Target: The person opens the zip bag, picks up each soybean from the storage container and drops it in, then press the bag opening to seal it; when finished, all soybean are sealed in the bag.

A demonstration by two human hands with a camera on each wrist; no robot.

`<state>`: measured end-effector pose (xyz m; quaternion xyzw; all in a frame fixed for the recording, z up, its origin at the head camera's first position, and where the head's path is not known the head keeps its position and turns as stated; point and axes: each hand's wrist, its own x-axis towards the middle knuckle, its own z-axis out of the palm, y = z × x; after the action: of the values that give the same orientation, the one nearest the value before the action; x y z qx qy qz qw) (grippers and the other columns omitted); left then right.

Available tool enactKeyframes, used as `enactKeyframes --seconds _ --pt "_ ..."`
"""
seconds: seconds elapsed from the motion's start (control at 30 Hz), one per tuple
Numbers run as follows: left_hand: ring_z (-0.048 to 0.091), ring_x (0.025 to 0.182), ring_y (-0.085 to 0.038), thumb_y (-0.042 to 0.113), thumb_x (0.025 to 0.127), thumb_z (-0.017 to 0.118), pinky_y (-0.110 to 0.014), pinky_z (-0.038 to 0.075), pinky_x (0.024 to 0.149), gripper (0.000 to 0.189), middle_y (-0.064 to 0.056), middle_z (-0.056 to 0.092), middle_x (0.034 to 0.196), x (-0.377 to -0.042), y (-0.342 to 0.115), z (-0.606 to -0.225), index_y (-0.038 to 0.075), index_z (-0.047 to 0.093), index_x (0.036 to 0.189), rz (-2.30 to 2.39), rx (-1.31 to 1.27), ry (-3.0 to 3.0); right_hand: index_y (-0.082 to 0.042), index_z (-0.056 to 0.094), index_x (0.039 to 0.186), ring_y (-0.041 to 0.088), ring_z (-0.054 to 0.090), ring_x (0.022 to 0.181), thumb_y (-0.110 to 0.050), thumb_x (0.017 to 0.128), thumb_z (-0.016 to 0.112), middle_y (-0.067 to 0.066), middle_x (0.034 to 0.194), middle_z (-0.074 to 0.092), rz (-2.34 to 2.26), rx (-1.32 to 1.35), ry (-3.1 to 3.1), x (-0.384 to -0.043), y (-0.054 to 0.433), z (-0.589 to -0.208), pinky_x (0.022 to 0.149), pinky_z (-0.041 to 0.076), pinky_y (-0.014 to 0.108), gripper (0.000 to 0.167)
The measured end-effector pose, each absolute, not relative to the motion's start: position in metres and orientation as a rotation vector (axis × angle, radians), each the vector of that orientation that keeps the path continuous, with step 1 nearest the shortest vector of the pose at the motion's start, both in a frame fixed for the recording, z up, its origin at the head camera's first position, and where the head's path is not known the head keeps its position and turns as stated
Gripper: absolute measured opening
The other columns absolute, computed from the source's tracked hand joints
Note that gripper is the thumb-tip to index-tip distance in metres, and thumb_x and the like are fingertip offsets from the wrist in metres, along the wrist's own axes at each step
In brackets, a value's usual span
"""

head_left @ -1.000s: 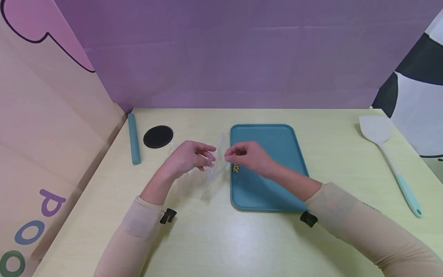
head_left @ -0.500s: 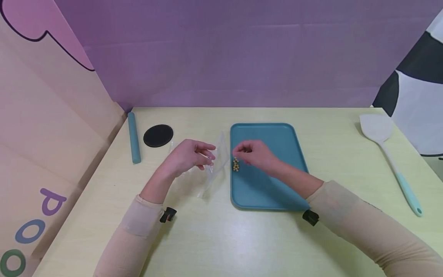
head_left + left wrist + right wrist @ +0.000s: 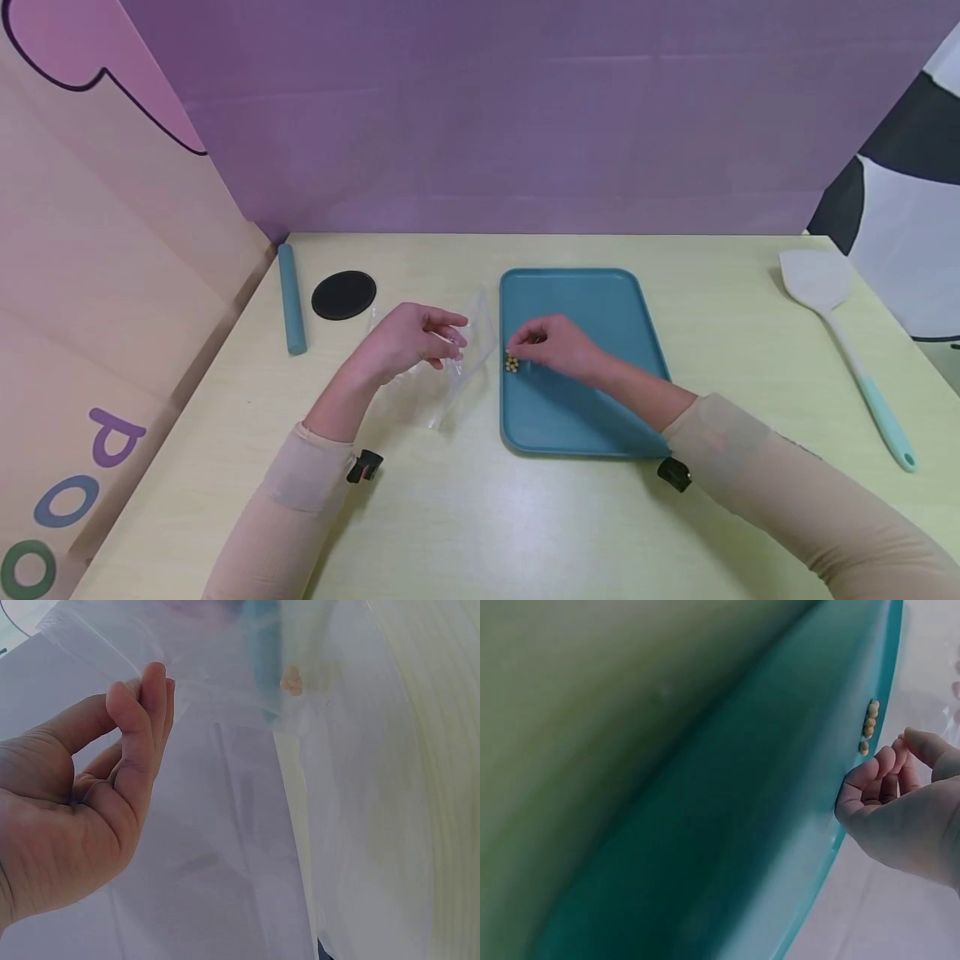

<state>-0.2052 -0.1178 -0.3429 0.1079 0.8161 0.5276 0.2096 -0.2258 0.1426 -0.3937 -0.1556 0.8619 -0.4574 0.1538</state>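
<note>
Roughly 10 o'clock from left hand (image 3: 411,342) in head view: blue rod (image 3: 292,300), black disc (image 3: 343,295). Left fingers pinch clear bag (image 3: 474,358), mostly at 3 o'clock. Yellowish beads (image 3: 512,364) at 9 o'clock edge of blue tray (image 3: 577,300); right hand (image 3: 557,343) just beside, fingers curled, can't tell if grasping one. Spatula (image 3: 841,342) at 3 o'clock.

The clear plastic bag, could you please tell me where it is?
In the head view, the clear bag is by the left hand, left of the blue tray.

Pale wood-grain bench (image 3: 435,542) with glare (image 3: 525,500); creased purple backdrop (image 3: 487,125) behind; lettered beige panel (image 3: 127,275) left; black-and-white panel (image 3: 911,225) right
</note>
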Motion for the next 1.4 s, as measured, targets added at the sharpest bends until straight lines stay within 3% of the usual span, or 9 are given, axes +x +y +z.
enactKeyframes --seconds 0.6,1.13,1.4 --pt "0.069 0.102 -0.037 -0.003 0.092 0.068 -0.044 0.057 0.085 0.047 -0.020 0.070 0.115 -0.205 -0.115 -0.342 -0.001 0.060 0.138 1.471 0.291 2.257 -0.004 0.077 0.097 0.019 0.057 0.080 -0.012 0.092 0.075 0.004 0.086 0.070 -1.209 -0.451 2.630 -0.236 0.149 -0.407 0.070 0.046 0.030 0.011" --pt "0.069 0.101 -0.037 -0.002 0.092 0.068 -0.032 0.058 0.076 0.046 -0.021 0.070 0.115 -0.205 -0.115 -0.341 -0.002 0.060 0.137 1.462 0.304 2.265 -0.003 0.077 0.091 0.017 0.055 0.073 -0.011 0.089 0.077 0.002 0.078 0.068 -1.162 -0.463 2.707 -0.236 0.142 -0.410 0.066 0.045 0.030 0.009" --pt "0.070 0.100 -0.036 -0.003 0.092 0.067 -0.034 0.059 0.077 0.046 -0.020 0.070 0.114 -0.205 -0.115 -0.341 -0.002 0.060 0.138 1.464 0.309 2.268 -0.004 0.078 0.090 0.015 0.054 0.071 -0.011 0.089 0.076 0.000 0.076 0.068 -1.126 -0.459 2.727 -0.236 0.141 -0.411 0.065 0.044 0.029 0.007"
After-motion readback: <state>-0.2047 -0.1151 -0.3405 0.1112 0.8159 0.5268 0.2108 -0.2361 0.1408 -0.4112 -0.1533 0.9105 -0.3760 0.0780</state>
